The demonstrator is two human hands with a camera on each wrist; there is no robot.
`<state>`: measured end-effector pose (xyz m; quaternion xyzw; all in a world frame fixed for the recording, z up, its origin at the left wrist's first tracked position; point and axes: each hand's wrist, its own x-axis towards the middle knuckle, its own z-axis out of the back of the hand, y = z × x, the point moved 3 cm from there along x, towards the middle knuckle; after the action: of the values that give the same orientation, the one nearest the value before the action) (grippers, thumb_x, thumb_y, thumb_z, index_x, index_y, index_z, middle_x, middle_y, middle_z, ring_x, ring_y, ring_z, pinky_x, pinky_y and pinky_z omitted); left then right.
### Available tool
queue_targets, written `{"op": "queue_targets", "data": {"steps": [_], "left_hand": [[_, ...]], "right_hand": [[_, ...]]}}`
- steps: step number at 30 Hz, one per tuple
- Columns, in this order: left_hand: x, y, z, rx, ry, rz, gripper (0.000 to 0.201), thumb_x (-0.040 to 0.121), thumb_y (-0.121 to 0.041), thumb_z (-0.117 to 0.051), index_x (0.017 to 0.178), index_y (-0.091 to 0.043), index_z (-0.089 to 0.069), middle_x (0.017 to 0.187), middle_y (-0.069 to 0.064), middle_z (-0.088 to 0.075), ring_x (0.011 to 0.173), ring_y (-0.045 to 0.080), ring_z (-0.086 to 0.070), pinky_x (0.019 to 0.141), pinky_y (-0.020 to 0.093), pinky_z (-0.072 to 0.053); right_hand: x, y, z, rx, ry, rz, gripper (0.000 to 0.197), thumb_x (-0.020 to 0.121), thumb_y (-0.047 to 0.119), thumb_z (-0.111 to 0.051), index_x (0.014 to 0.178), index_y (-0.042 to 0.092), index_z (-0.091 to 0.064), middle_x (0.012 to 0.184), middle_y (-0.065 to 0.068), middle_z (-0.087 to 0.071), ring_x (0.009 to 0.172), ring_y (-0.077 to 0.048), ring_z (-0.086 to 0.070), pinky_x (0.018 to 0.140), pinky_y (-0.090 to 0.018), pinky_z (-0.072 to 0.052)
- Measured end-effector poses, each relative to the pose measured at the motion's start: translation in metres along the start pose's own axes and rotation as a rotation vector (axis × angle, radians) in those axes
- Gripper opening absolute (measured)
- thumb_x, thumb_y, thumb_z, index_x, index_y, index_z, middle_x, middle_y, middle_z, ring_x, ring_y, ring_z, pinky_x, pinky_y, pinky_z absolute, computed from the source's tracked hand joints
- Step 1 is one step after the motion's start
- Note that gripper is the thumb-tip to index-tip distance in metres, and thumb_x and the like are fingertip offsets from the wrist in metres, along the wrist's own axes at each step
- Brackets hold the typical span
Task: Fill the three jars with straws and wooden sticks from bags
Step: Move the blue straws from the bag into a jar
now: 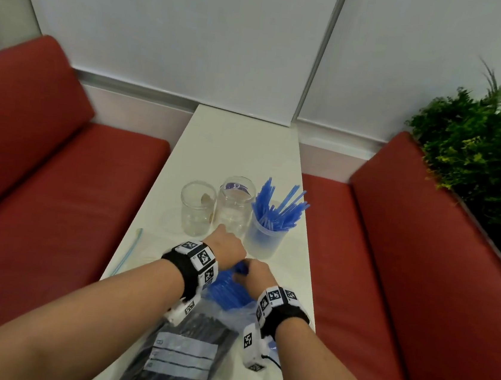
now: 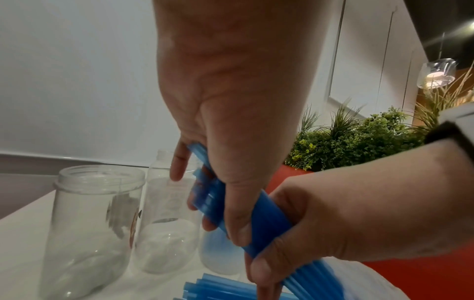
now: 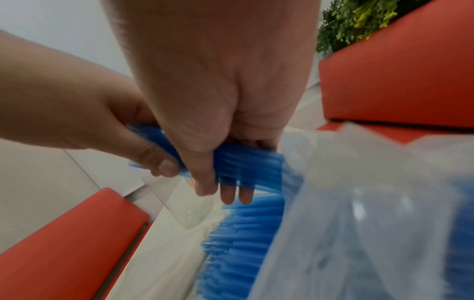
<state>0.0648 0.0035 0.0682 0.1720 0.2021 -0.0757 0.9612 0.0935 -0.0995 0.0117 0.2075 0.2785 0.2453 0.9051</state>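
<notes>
Three jars stand in a row on the white table [image 1: 242,145]: an empty clear jar [image 1: 197,208] on the left, an empty clear jar [image 1: 234,206] in the middle, and a frosted jar [image 1: 266,232] on the right holding several blue straws [image 1: 275,205]. Just in front of them, my left hand [image 1: 227,245] and right hand [image 1: 253,276] both grip one bundle of blue straws [image 2: 256,213]. The bundle sticks out of a clear plastic bag [image 3: 359,203] holding more blue straws [image 3: 243,233]. My left fingers [image 2: 179,162] curl round the bundle's free end.
A zip bag of dark sticks [image 1: 183,354] with a white label lies under my left forearm near the front edge. An empty clear zip bag [image 1: 133,248] lies at the table's left edge. Red benches [image 1: 56,183] flank the table. Green plants [image 1: 482,147] stand at the right.
</notes>
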Motion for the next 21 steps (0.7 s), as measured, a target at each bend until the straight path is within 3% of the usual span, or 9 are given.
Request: {"op": "queue_targets", "data": {"steps": [2,4,7,9,11,13,15,18,21], "left_hand": [[-0.002,0.006,0.001,-0.048,-0.069,-0.011,0.028,0.093,-0.024,-0.060,0.120,-0.023,-0.060,0.115,0.001,-0.064,0.113,0.026,-0.055,0.102,0.055,-0.029],[-0.002,0.018,0.007,-0.156,-0.176,0.016,0.063,0.084,-0.023,-0.071,0.140,-0.026,-0.042,0.124,0.002,-0.057,0.117,0.027,-0.052,0.105,0.057,-0.029],[-0.004,0.053,0.012,-0.409,-0.392,0.228,0.104,0.076,0.001,-0.070,0.155,-0.021,-0.007,0.135,0.013,-0.050,0.111,0.030,-0.057,0.097,0.046,-0.043],[-0.008,0.074,0.007,-0.699,-0.378,0.363,0.101,0.081,0.005,-0.060,0.156,-0.014,0.004,0.136,0.023,-0.046,0.107,0.033,-0.059,0.091,0.041,-0.049],[-0.009,0.085,0.000,-1.036,-0.325,0.428,0.075,0.087,-0.003,-0.059,0.152,-0.002,-0.022,0.123,0.024,-0.058,0.104,0.033,-0.062,0.089,0.039,-0.050],[-0.007,0.081,-0.008,-1.484,-0.307,0.495,0.040,0.095,-0.015,-0.057,0.129,0.005,-0.054,0.103,0.018,-0.069,0.089,0.028,-0.067,0.082,0.036,-0.053],[-0.005,0.064,-0.018,-1.923,-0.110,0.464,0.044,0.102,-0.035,-0.048,0.121,0.004,-0.056,0.097,0.015,-0.071,0.084,0.025,-0.068,0.080,0.036,-0.052],[-0.007,0.037,-0.024,-2.328,0.207,0.232,0.066,0.100,-0.057,-0.035,0.115,0.002,-0.060,0.107,0.017,-0.070,0.095,0.029,-0.068,0.084,0.041,-0.054],[-0.005,0.028,-0.019,-2.814,0.238,0.035,0.068,0.102,-0.049,-0.038,0.116,0.012,-0.063,0.122,0.028,-0.063,0.109,0.039,-0.065,0.088,0.049,-0.055]], "right_hand": [[0.000,-0.005,-0.004,0.048,-0.029,0.030,0.021,0.093,0.014,-0.063,0.113,0.009,-0.068,0.111,-0.018,-0.071,0.103,-0.032,-0.067,0.095,-0.042,-0.052],[-0.001,-0.008,-0.004,0.138,-0.072,0.049,0.015,0.096,0.013,-0.059,0.107,0.006,-0.065,0.103,-0.020,-0.070,0.097,-0.033,-0.066,0.091,-0.045,-0.052],[-0.002,-0.003,0.011,0.353,-0.192,0.047,0.011,0.100,0.012,-0.054,0.103,0.004,-0.061,0.087,-0.012,-0.065,0.081,-0.025,-0.059,0.087,-0.046,-0.051],[-0.004,0.009,0.032,0.512,-0.261,0.077,0.008,0.103,0.013,-0.054,0.103,0.009,-0.061,0.082,-0.006,-0.063,0.076,-0.018,-0.059,0.084,-0.044,-0.052],[-0.008,0.028,0.060,0.654,-0.316,0.150,0.006,0.104,0.016,-0.056,0.098,0.017,-0.058,0.079,-0.002,-0.061,0.070,-0.010,-0.059,0.076,-0.032,-0.051],[-0.013,0.053,0.093,0.785,-0.379,0.234,0.007,0.102,0.017,-0.059,0.095,0.018,-0.056,0.076,-0.002,-0.060,0.067,-0.011,-0.057,0.073,-0.028,-0.050],[-0.021,0.079,0.125,0.928,-0.424,0.342,0.009,0.100,0.016,-0.063,0.094,0.014,-0.056,0.073,-0.006,-0.058,0.067,-0.015,-0.057,0.071,-0.028,-0.052],[-0.037,0.112,0.160,1.022,-0.456,0.504,0.011,0.098,0.014,-0.065,0.096,0.009,-0.056,0.074,-0.013,-0.057,0.065,-0.014,-0.058,0.066,-0.023,-0.053],[-0.049,0.130,0.170,1.057,-0.434,0.558,0.014,0.096,0.013,-0.067,0.099,0.008,-0.055,0.075,-0.009,-0.057,0.068,-0.016,-0.060,0.068,-0.025,-0.054]]}}
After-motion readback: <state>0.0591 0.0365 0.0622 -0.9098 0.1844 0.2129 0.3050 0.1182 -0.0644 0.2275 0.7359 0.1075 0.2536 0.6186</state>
